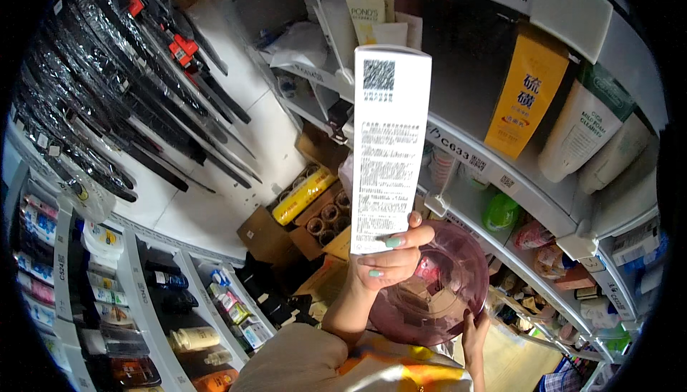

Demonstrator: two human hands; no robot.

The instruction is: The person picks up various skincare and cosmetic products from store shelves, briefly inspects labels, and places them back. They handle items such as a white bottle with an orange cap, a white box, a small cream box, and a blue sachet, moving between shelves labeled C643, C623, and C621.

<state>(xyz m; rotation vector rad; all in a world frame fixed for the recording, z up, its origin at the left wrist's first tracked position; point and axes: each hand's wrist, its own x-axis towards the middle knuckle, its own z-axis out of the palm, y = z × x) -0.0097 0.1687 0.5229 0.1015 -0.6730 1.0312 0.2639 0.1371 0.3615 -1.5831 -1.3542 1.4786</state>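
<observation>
My left hand (pixel 389 266) grips the lower end of a tall white carton (pixel 390 155), raised upright in front of the shelves. Its face toward me bears a square printed code and dense small print. Lower down, my right hand (pixel 473 333) holds the rim of a translucent purple plastic basin (pixel 469 247) against my body. A pink-and-red package (pixel 428 269) shows in the basin. Part of the basin is hidden behind my left hand and forearm. Close to the carton, on the right-hand shelf, stand a yellow box (pixel 527 94) and a white-and-green cleanser tube (pixel 585 118).
Curved-looking shelves (pixel 488 161) with tubes and bottles rise on the right; more shelving (pixel 129 284) lines the lower left. Long black items in plastic wrap (pixel 123 91) hang at the upper left. Open cardboard boxes (pixel 268 231) and a roll of yellow tape (pixel 303 194) lie beyond the carton.
</observation>
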